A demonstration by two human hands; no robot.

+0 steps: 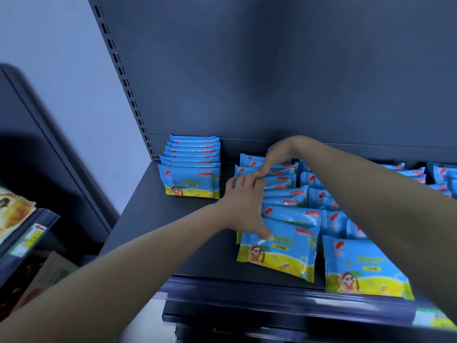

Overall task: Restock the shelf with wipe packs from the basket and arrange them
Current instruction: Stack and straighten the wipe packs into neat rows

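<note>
Blue and yellow wipe packs stand in rows on the dark shelf [173, 233]. A tidy row [191, 178] stands at the back left. My left hand [243, 206] spans the middle row [284, 201], its fingers on the packs further back and its thumb on the front pack [277, 253]. My right hand [277, 154] reaches across to the back of that same row, fingertips pinching the top of a rear pack. More packs [366, 266] fill the shelf to the right. No basket is in view.
The grey back panel [296, 70] rises behind the packs, with a slotted upright [123, 78] at its left. A neighbouring shelf [29, 233] with yellow packets and a price label lies at the lower left. Bare shelf floor separates the left row from the middle row.
</note>
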